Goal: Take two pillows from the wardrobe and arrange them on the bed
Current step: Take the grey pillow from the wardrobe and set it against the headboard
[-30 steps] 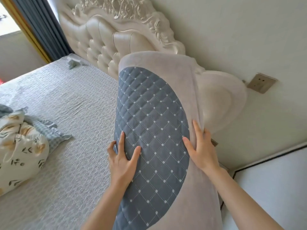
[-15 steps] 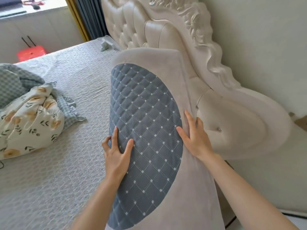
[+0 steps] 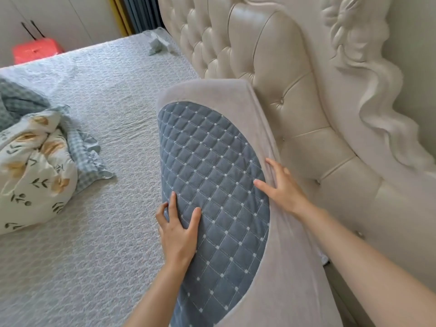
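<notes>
bed: grey textured bedspread (image 3: 99, 109) | pillow: we hold the beige pillow with blue quilted oval (image 3: 212, 175) tilted against the cream tufted headboard (image 3: 271, 74) | hands: our left hand (image 3: 178, 234) and right hand (image 3: 283, 187) press flat, fingers spread, gripping its edges | step: placing | next: we judge lowering it flat.

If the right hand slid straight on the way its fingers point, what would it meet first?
The right hand points up and left along the pillow, at its grey edge by the headboard. It would likely just run further up that edge; depth is unclear.
</notes>
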### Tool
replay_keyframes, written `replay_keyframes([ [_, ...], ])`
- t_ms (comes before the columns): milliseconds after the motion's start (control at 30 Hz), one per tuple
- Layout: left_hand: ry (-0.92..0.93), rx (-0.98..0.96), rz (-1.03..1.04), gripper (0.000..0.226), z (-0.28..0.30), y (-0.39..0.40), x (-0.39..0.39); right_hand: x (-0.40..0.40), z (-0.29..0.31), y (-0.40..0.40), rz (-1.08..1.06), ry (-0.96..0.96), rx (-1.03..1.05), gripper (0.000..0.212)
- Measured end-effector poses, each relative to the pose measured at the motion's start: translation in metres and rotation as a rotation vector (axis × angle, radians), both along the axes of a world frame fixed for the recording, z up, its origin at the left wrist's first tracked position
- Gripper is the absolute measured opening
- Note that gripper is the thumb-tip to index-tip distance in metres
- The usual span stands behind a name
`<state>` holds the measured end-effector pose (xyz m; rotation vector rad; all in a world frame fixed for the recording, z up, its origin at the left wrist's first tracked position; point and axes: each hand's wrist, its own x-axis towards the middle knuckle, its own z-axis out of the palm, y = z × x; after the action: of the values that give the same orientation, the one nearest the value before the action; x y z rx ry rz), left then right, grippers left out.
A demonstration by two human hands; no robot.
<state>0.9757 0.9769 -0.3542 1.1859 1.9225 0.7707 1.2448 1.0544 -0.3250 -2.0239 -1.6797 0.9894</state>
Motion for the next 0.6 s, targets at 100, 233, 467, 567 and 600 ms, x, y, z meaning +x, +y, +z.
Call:
replay_keyframes([
  [100,0.015,-0.013,0.039,0.083,-0.033,0.028,0.003,0.003,-0.036,0.035,0.018,-0.003,-0.04,0.092],
  [233,-0.003,-0.045,0.084,0.073,-0.081,0.056,0.007,-0.002,-0.081,0.078,0.072,0.02,-0.069,0.095],
  [467,-0.091,-0.072,0.16,0.074,-0.156,0.094,0.02,0.004,-0.141,0.134,0.109,-0.04,-0.097,0.095],
  [567,-0.128,-0.197,0.042,0.081,-0.19,0.106,0.034,0.008,-0.158,0.148,0.148,-0.175,-0.209,0.092],
  [600,-0.152,-0.255,-0.007,0.085,-0.2,0.107,0.039,0.01,-0.164,0.148,0.186,-0.236,-0.275,0.093],
])
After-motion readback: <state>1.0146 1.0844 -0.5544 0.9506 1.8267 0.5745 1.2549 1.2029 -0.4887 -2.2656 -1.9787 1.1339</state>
